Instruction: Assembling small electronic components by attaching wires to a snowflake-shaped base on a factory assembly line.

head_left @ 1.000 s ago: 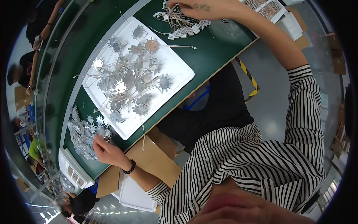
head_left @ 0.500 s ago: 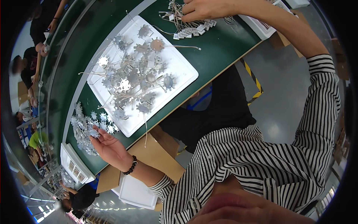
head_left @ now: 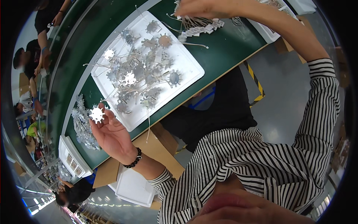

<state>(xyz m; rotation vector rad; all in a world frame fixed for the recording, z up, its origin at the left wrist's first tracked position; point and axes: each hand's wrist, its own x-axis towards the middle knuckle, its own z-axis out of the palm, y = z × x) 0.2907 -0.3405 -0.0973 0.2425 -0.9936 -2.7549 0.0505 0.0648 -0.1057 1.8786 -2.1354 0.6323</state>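
My left hand [head_left: 115, 139] holds up a shiny gear-shaped metal plate [head_left: 97, 115] between its thumb and fingers, above the left side of the bench. Just behind it lies a heap of similar metal plates [head_left: 82, 128]. At the top edge, my right hand [head_left: 209, 8] is partly cut off, its fingers drawn together over a bundle of thin cables [head_left: 197, 28] with white connectors. Whatever its fingertips grip is hidden. Between the hands, a white tray [head_left: 186, 71] bears several gear-shaped plates with wires attached.
The green bench [head_left: 227, 48] ends in a front edge near my body. A white box with compartments [head_left: 74, 160] stands at its left end, another white tray [head_left: 274, 35] at the right. Cardboard boxes [head_left: 156, 143] sit below. Other people work beyond the conveyor rail at left.
My left hand has lifted a metal plate off the heap and turned its shiny face up. My right hand has shifted slightly over the cables; a white connector below it is blurred.
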